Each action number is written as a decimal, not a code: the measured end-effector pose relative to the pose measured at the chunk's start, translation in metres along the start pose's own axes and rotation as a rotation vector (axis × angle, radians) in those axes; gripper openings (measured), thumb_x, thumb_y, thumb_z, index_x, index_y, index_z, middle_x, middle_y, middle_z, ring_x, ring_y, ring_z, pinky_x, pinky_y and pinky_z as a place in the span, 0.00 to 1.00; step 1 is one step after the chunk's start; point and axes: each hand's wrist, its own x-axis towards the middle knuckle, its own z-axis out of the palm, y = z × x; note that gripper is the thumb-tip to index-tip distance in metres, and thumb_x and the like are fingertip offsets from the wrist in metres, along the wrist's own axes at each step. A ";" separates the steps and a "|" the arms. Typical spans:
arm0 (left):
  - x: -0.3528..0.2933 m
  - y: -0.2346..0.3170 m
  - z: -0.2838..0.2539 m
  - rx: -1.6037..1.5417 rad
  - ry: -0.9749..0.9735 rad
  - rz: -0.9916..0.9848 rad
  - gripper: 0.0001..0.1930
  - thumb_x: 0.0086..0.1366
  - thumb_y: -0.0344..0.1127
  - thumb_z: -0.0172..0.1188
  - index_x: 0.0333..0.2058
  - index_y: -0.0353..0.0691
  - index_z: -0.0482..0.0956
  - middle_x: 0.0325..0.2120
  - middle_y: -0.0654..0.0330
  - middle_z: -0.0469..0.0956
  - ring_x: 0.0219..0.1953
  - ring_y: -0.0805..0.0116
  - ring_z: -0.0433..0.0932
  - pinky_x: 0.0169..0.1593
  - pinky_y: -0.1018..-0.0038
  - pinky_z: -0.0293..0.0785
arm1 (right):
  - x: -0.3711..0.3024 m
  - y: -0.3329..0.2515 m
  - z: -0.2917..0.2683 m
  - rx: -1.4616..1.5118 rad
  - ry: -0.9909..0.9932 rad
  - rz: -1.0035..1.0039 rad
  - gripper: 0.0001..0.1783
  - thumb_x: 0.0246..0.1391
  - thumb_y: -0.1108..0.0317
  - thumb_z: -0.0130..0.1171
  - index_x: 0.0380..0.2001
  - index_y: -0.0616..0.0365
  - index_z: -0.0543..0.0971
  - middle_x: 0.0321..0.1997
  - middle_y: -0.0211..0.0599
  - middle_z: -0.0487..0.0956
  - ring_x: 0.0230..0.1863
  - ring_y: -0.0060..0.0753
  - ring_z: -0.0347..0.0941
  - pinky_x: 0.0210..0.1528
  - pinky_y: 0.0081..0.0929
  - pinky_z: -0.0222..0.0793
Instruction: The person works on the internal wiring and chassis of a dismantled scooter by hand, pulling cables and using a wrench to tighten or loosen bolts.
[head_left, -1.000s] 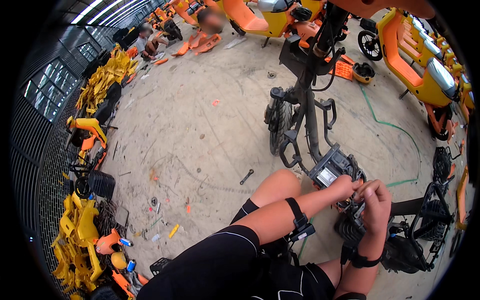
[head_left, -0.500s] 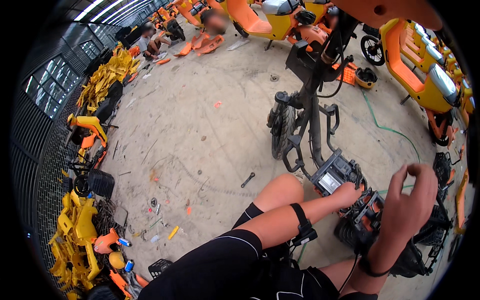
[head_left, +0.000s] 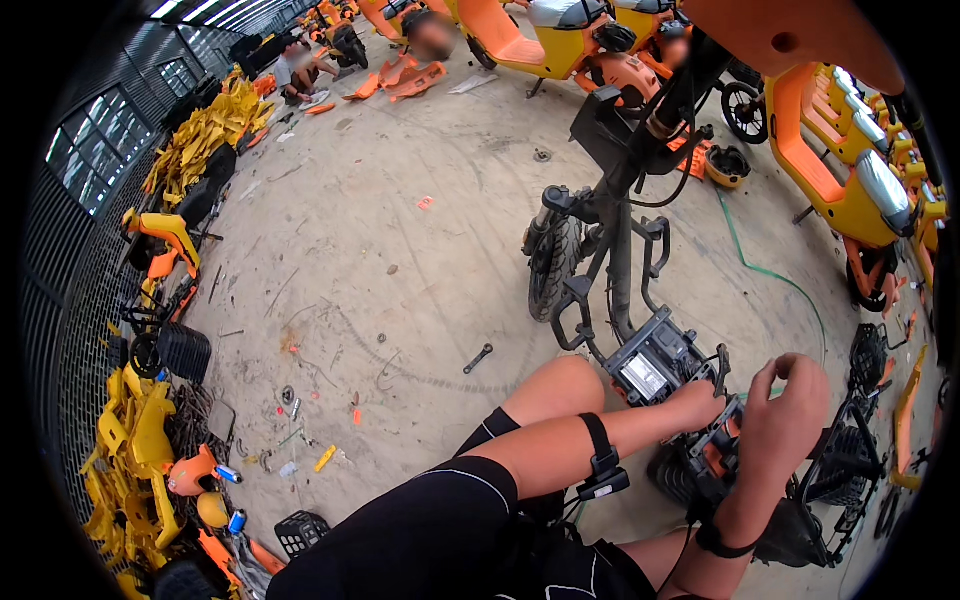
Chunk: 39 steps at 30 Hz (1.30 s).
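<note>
A stripped scooter frame (head_left: 622, 260), black and bare, stands before my knees with its front wheel (head_left: 556, 262) pointing away. On its rear part sits a dark grey box (head_left: 650, 370) with a pale label. My left hand (head_left: 697, 407) is closed at the box's near right corner, beside black wiring; its fingertips are hidden. Just right of it, my right hand (head_left: 787, 420) is raised over the frame's rear with fingers curled in and thumb near the forefinger. Whatever either hand grips cannot be made out.
A wrench (head_left: 479, 359) lies on the concrete floor. Yellow panels (head_left: 140, 440) and scrap line the left wall. Orange-yellow scooters (head_left: 840, 180) stand in rows at right and back. A green hose (head_left: 770, 272) and a helmet (head_left: 728, 166) lie right. Another person (head_left: 298, 75) crouches far left.
My right hand has come down and a little left, nearer my left hand. My left hand stays at the box. The whole view has shifted slightly.
</note>
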 end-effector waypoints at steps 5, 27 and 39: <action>-0.010 0.012 -0.007 -0.086 -0.060 0.013 0.20 0.66 0.47 0.53 0.45 0.35 0.78 0.32 0.44 0.81 0.38 0.45 0.80 0.44 0.56 0.74 | -0.045 0.057 0.036 -0.019 -0.399 0.253 0.09 0.51 0.68 0.61 0.28 0.62 0.74 0.29 0.47 0.77 0.34 0.54 0.74 0.36 0.46 0.68; 0.011 -0.001 0.015 -0.173 -0.137 -0.045 0.22 0.67 0.46 0.54 0.26 0.27 0.75 0.17 0.53 0.74 0.20 0.63 0.74 0.27 0.63 0.70 | -0.184 0.274 0.105 -0.160 -1.063 0.592 0.17 0.51 0.58 0.61 0.40 0.59 0.79 0.41 0.54 0.81 0.46 0.57 0.77 0.49 0.48 0.73; 0.025 -0.001 0.034 -0.241 -0.227 -0.171 0.21 0.68 0.45 0.55 0.27 0.30 0.76 0.17 0.60 0.73 0.19 0.71 0.70 0.25 0.69 0.67 | -0.196 0.287 0.114 -0.229 -1.088 0.647 0.19 0.55 0.53 0.60 0.38 0.59 0.81 0.40 0.51 0.82 0.46 0.53 0.78 0.48 0.45 0.74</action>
